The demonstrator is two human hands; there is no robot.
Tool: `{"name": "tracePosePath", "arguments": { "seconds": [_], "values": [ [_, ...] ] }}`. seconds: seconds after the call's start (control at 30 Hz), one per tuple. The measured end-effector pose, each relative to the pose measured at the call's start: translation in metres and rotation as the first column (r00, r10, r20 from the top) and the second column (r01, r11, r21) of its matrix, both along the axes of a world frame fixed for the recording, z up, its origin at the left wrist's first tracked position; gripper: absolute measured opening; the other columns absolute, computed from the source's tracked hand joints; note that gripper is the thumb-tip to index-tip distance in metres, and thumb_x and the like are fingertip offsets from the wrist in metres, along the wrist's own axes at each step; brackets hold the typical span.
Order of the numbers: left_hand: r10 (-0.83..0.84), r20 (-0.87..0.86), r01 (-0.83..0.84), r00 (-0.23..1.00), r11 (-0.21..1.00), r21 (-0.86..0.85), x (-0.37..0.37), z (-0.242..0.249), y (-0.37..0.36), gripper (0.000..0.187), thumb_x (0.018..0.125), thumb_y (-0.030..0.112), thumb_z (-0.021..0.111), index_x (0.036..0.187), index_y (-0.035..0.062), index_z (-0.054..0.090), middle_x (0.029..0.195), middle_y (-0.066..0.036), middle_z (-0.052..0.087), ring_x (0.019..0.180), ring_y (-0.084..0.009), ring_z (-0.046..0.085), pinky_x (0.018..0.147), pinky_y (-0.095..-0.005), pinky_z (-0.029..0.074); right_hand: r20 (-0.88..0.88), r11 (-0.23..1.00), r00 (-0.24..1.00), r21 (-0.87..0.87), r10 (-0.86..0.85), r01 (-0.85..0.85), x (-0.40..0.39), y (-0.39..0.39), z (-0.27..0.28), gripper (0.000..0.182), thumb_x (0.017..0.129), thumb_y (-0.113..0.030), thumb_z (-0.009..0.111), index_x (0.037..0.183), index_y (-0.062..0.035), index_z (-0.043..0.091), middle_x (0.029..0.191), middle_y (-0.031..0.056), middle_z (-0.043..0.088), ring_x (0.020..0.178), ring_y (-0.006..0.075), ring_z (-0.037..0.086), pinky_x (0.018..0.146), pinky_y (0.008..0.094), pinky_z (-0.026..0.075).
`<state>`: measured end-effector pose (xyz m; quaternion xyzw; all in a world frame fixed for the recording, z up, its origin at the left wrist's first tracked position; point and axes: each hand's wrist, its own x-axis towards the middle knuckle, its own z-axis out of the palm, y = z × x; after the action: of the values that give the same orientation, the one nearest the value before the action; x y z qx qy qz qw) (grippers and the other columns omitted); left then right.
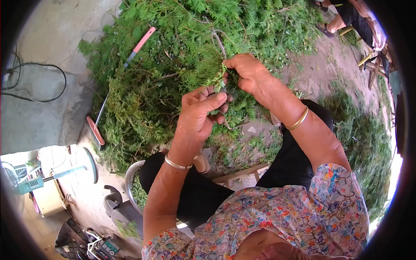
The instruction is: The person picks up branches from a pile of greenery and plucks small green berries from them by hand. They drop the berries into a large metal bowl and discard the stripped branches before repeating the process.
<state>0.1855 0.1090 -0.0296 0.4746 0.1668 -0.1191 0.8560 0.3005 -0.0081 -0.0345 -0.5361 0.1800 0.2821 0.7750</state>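
My left hand [200, 108] is closed around a leafy conifer branch [219, 43], thumb pressed against the fingers. The bare woody stem runs up past my hands into the greenery, and flat green sprays hang beside it. Just above and to the right, my right hand [247, 71] pinches at the same branch, its fingertips at the foliage. Beneath both hands spreads a big heap of cut conifer branches [143, 99].
A broom with a pink grip [144, 40] leans on the heap's left side. A round metal basin [131, 184] holding green bits stands by my left knee. Upper right, a seated person [346, 19] is partly visible. A fan [89, 164] lies lower left, and a black cable [65, 80] hangs at left.
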Motion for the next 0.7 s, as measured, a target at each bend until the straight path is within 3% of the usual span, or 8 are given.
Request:
{"name": "tracePosePath", "arguments": {
  "seconds": [0.07, 0.17, 0.23, 0.37, 0.5, 0.57, 0.6, 0.7],
  "values": [
    [0.001, 0.047, -0.002, 0.999, 1.000, 0.019, 0.000, -0.002, -0.001, 0.026, 0.080, 0.019, 0.068, 0.096, -0.0008, 0.060, 0.088, -0.016, 0.062, 0.066, -0.0153, 0.055, 0.046, -0.0257, 0.038, 0.011, 1.000, 1.000, 0.005, 0.008, -0.008, 0.002, 0.001, -0.011, 0.007, 0.079, 0.002, 0.055, 0.084, 0.0062, 0.052, 0.077, 0.0131, 0.053, 0.060, 0.0232, 0.051, 0.046, 0.0382, 0.043],
    [0.072, -0.007, -0.072, 0.997, 0.997, 0.015, 0.001, 0.002, -0.008, 0.025, 0.082, 0.020, 0.066, 0.095, -0.0008, 0.059, 0.085, -0.015, 0.062, 0.064, -0.0152, 0.054, 0.045, -0.0250, 0.036, -0.010, 0.987, 0.999, -0.152, 0.053, -0.054, 0.000, 0.006, -0.016, 0.010, 0.078, 0.002, 0.056, 0.084, 0.0075, 0.052, 0.075, 0.0135, 0.053, 0.061, 0.0227, 0.052, 0.046, 0.0378, 0.042],
    [0.090, -0.017, -0.090, 0.996, 0.996, 0.007, 0.004, 0.000, -0.009, 0.025, 0.084, 0.021, 0.064, 0.094, -0.0011, 0.059, 0.082, -0.014, 0.062, 0.063, -0.0153, 0.053, 0.045, -0.0246, 0.036, 0.003, 0.999, 1.000, -0.027, 0.028, -0.028, -0.007, 0.008, -0.016, 0.011, 0.078, 0.001, 0.057, 0.085, 0.0083, 0.052, 0.075, 0.0139, 0.054, 0.062, 0.0222, 0.052, 0.046, 0.0377, 0.041],
    [0.107, -0.036, -0.110, 0.994, 0.989, -0.094, 0.003, 0.005, -0.008, 0.026, 0.087, 0.025, 0.059, 0.090, -0.0016, 0.059, 0.076, -0.013, 0.061, 0.058, -0.0153, 0.052, 0.043, -0.0241, 0.035, -0.014, 0.995, 0.997, -0.068, 0.076, -0.076, -0.004, 0.008, -0.019, 0.012, 0.078, 0.002, 0.057, 0.086, 0.0085, 0.051, 0.075, 0.0147, 0.054, 0.061, 0.0221, 0.052, 0.047, 0.0375, 0.042],
    [0.115, -0.088, -0.119, 0.989, 0.992, -0.041, 0.001, 0.003, -0.006, 0.025, 0.087, 0.023, 0.057, 0.088, -0.0018, 0.059, 0.073, -0.013, 0.060, 0.054, -0.0149, 0.051, 0.041, -0.0237, 0.035, -0.020, 1.000, 1.000, 0.013, 0.019, -0.018, -0.003, 0.009, -0.012, 0.010, 0.080, 0.003, 0.053, 0.089, 0.0070, 0.050, 0.075, 0.0156, 0.054, 0.058, 0.0231, 0.052, 0.045, 0.0375, 0.044],
    [-0.033, -0.049, 0.029, 0.998, 0.997, -0.071, -0.002, 0.008, -0.003, 0.023, 0.086, 0.021, 0.057, 0.085, -0.0019, 0.059, 0.072, -0.015, 0.060, 0.052, -0.0143, 0.052, 0.038, -0.0213, 0.036, -0.036, 0.998, 0.999, 0.053, 0.034, -0.032, 0.001, 0.007, -0.010, 0.009, 0.082, 0.004, 0.050, 0.090, 0.0066, 0.049, 0.076, 0.0159, 0.053, 0.056, 0.0235, 0.052, 0.044, 0.0374, 0.044],
    [-0.036, -0.045, 0.032, 0.998, 0.997, -0.071, -0.003, 0.011, 0.000, 0.023, 0.086, 0.021, 0.057, 0.085, -0.0019, 0.059, 0.072, -0.015, 0.060, 0.052, -0.0143, 0.052, 0.038, -0.0213, 0.036, -0.093, 0.994, 0.996, 0.106, -0.002, 0.012, 0.006, 0.006, -0.010, 0.008, 0.083, 0.003, 0.047, 0.091, 0.0061, 0.047, 0.076, 0.0158, 0.051, 0.056, 0.0232, 0.050, 0.044, 0.0378, 0.045],
    [-0.257, -0.021, 0.257, 0.966, 0.966, -0.024, -0.013, 0.020, 0.004, 0.020, 0.084, 0.016, 0.056, 0.084, -0.0032, 0.060, 0.073, -0.016, 0.060, 0.052, -0.0124, 0.054, 0.035, -0.0173, 0.037, -0.190, 0.967, 0.976, 0.210, -0.104, 0.144, 0.029, -0.003, -0.008, 0.008, 0.087, 0.000, 0.042, 0.093, 0.0051, 0.043, 0.077, 0.0156, 0.047, 0.057, 0.0221, 0.048, 0.046, 0.0375, 0.045]
  ]
}}
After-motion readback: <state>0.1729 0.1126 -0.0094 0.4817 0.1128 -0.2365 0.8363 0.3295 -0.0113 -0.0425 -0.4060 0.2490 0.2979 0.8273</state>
